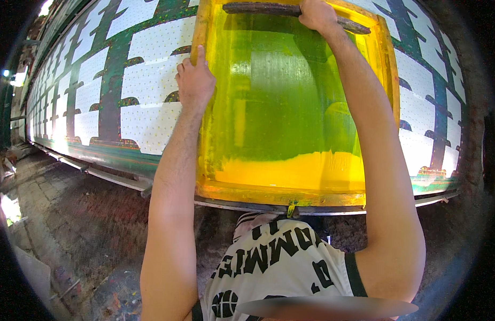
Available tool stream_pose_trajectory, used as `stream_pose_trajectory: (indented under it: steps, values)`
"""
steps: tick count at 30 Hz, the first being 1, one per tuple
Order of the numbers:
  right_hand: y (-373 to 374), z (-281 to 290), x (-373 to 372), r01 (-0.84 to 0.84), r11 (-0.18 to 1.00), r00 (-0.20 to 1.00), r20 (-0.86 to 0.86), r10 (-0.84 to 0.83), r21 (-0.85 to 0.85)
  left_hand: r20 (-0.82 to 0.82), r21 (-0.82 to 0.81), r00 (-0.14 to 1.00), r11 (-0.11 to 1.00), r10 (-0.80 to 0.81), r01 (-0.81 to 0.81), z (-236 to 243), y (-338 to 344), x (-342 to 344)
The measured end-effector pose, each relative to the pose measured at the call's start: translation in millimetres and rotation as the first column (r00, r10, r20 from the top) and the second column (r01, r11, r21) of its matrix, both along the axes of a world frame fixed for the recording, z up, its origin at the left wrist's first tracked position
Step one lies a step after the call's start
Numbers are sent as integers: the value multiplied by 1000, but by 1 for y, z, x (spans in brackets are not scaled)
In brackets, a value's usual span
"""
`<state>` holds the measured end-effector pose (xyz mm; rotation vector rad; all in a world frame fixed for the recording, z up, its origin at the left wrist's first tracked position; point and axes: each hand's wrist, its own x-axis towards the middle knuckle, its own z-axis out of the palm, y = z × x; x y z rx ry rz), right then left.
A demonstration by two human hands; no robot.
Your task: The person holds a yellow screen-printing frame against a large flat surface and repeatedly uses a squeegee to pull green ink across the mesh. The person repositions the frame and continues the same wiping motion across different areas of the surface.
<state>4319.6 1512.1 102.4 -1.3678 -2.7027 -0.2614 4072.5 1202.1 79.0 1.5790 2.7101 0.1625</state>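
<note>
The right arm is stretched far forward over the right side of the frame, and the right hand (318, 17) is closed around a long, dark, narrow bar (258, 8). This bar lies crosswise at the far end of the frame. The left arm also reaches forward, less far. The left hand (196, 83) is at the left edge of the frame, with its index finger straight and pointing away from the person; the other fingers look bent. I cannot tell if it grips the edge or only rests there.

The rectangular wooden frame (279, 196), stained with yellow, surrounds a greenish, see-through mesh (279, 107). Inside, a thick band of bright yellow ink (290, 171) lies along the near end. Beneath, a long dark green table (109, 96) carries rows of white dotted pieces (151, 80).
</note>
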Motion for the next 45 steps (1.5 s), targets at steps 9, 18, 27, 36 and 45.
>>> stream_pose_trajectory:
  steps: [9,18,27,36,45]
  values:
    - [-71,0,33,-115,984,992,-62,107,-134,12,-32,999,999,42,-42,3,3,4]
    - [-9,24,50,-126,992,983,-139,120,-32,-9,-32,999,999,41,-41,-7,2,0]
    - [55,-16,58,-15,990,996,-82,27,140,-102,56,994,998,-33,39,-15,2,-7]
    - [-20,19,72,76,972,992,-78,-95,-222,26,-5,1000,1000,8,-8,-5,4,-2]
    - [-217,47,106,153,906,988,39,-150,-396,21,-6,1000,1000,-23,24,-5,-2,-4]
